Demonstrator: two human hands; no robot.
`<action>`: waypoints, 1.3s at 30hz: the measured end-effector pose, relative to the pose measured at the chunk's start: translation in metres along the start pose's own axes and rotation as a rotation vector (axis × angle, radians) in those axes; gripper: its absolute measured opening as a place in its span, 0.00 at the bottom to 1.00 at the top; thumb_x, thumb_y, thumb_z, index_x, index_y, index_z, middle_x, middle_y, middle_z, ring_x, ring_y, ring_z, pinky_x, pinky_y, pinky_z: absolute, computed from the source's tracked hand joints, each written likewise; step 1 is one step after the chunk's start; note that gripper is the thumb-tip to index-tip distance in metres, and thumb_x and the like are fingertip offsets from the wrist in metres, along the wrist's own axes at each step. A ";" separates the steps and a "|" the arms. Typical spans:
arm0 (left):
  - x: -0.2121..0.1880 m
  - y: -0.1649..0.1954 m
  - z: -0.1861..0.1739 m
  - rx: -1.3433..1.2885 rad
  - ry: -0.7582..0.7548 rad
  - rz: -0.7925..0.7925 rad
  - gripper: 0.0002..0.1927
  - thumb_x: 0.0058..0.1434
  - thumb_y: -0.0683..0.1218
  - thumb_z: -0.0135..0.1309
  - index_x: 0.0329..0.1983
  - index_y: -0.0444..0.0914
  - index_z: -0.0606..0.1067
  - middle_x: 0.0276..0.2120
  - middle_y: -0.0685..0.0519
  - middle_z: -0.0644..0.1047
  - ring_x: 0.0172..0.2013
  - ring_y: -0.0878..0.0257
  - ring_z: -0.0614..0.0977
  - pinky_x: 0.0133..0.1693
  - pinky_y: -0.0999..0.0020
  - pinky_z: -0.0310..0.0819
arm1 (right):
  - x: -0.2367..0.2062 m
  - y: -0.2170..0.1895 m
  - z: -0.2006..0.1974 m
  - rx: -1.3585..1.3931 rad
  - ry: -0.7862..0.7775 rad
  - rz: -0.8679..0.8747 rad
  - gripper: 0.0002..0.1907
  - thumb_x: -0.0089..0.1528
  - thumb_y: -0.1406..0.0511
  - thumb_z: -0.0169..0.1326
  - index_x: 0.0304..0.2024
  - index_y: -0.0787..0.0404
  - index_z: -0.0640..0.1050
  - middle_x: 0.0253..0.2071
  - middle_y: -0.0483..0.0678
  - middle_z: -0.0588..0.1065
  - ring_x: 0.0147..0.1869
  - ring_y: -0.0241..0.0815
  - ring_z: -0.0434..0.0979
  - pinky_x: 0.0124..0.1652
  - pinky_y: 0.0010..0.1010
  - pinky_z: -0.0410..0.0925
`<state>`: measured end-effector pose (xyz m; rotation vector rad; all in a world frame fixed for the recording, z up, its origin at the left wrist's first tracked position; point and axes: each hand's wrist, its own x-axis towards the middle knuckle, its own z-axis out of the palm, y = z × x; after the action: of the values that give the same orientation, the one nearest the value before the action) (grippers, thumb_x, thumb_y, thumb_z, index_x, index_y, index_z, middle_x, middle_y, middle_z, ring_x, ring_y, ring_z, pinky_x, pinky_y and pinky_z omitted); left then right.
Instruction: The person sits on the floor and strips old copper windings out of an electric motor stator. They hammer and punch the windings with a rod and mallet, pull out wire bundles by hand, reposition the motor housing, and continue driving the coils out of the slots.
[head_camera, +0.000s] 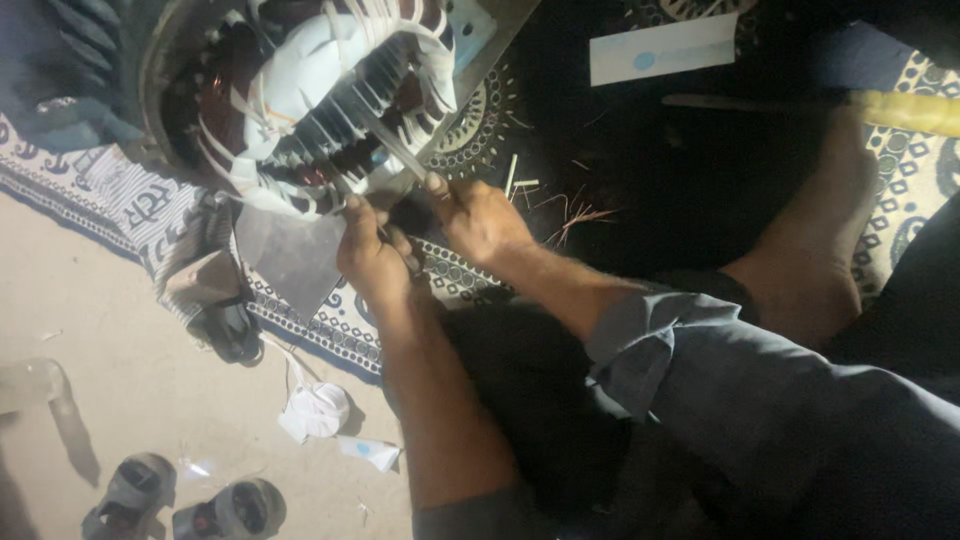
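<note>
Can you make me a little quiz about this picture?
1. True or false: both hands touch the motor.
2. What lies on the floor at the lower left? A) sandals B) a hammer C) a cup
3. Fill in: the right hand holds a thin flat ____ that points into the motor's slots.

Key:
1. True; the left hand is at its lower rim too.
2. A, the sandals.
3. Strip.

The stator (300, 100) shows silver-grey metal, white paper strips and dark reddish-brown windings. The mat (340, 320) is navy with white ornamental motifs. The sleeve (700, 370) is grey-blue. The floor (130, 400) is pale beige, and the 2 sandals (190, 500) are grey.
</note>
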<state>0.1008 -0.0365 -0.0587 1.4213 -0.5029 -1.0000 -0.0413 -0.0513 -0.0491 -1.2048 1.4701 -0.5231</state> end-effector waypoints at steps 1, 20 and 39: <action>0.001 0.001 0.002 -0.015 -0.002 0.003 0.20 0.73 0.52 0.52 0.32 0.31 0.72 0.15 0.54 0.67 0.12 0.69 0.64 0.14 0.73 0.51 | 0.002 -0.002 -0.004 -0.022 -0.002 0.036 0.36 0.71 0.44 0.33 0.40 0.66 0.80 0.38 0.66 0.79 0.49 0.64 0.79 0.49 0.51 0.69; 0.004 0.020 0.013 -0.211 -0.063 -0.052 0.17 0.74 0.51 0.51 0.43 0.31 0.79 0.27 0.55 0.77 0.21 0.69 0.71 0.23 0.72 0.58 | 0.023 -0.051 0.004 0.011 0.020 -0.071 0.35 0.70 0.43 0.32 0.51 0.60 0.80 0.43 0.62 0.81 0.49 0.57 0.81 0.48 0.44 0.74; -0.007 0.004 0.012 0.136 -0.034 -0.062 0.21 0.72 0.56 0.49 0.31 0.36 0.73 0.15 0.56 0.68 0.13 0.69 0.67 0.16 0.73 0.55 | 0.003 -0.005 -0.019 -0.019 0.017 -0.075 0.34 0.70 0.44 0.30 0.41 0.63 0.77 0.31 0.58 0.79 0.35 0.54 0.82 0.37 0.48 0.74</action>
<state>0.0890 -0.0383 -0.0512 1.5515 -0.5633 -1.0575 -0.0561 -0.0618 -0.0405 -1.2778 1.4510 -0.5721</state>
